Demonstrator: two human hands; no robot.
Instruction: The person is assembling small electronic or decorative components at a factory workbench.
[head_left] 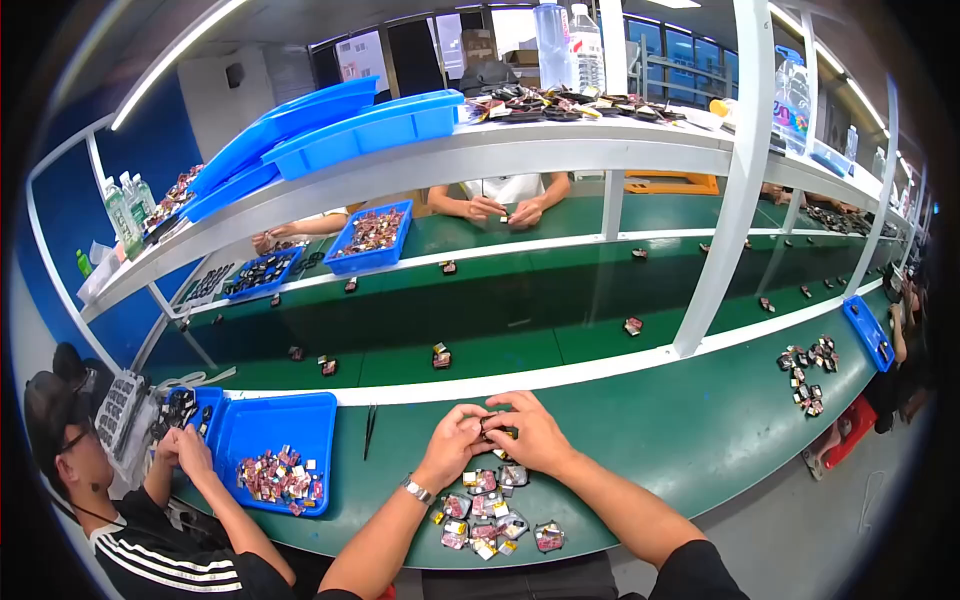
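Small dark part (497, 427) pinched betw. both grips, left hand (452, 447) & right hand (535, 435) closed on it fingertip-to-fingertip, held just above surface (640, 440), parts pile (490, 515) lying nearer the body.

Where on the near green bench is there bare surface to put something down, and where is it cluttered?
Bare green table lies between the right hand and the scattered parts to the right. A narrower strip runs between the blue tray and the left hand, holding only tweezers. Crowded: the small parts pile below the hands.
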